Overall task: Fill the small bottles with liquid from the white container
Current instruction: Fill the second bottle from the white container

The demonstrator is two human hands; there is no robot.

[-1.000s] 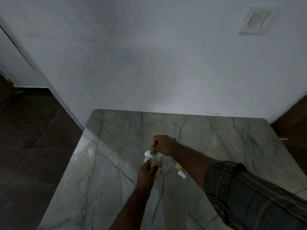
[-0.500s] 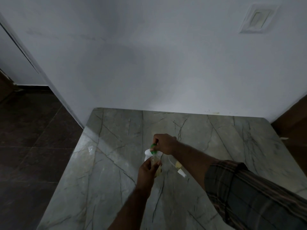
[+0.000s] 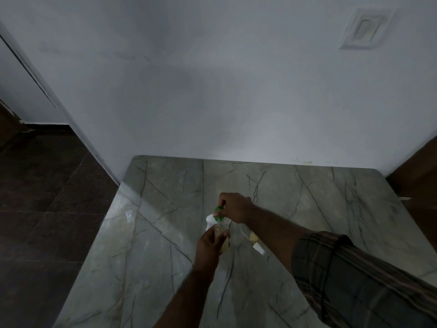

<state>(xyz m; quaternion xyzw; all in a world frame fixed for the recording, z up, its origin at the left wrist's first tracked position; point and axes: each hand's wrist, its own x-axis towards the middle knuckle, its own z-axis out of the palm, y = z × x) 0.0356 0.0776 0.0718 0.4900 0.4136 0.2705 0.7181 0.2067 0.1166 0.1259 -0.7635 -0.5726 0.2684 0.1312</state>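
My left hand point(image 3: 209, 245) grips a small clear bottle point(image 3: 221, 237) holding yellowish liquid, upright in the middle of the marble table point(image 3: 165, 245). My right hand point(image 3: 235, 207) pinches a green piece point(image 3: 218, 213) held over the bottle's mouth. The white container point(image 3: 210, 221) stands just behind the bottle, mostly hidden by both hands. Under my right forearm lies another small bottle point(image 3: 256, 242) on its side, with yellowish content and a white cap.
The table is pushed against a white wall point(image 3: 212, 102). Dark floor tiles point(image 3: 42, 209) lie past its left edge and dark brown furniture point(image 3: 418, 176) stands to the right. A small clear scrap point(image 3: 128, 214) lies near the left edge.
Both hands keep their hold on the bottle and the green piece; only the view has shifted slightly.
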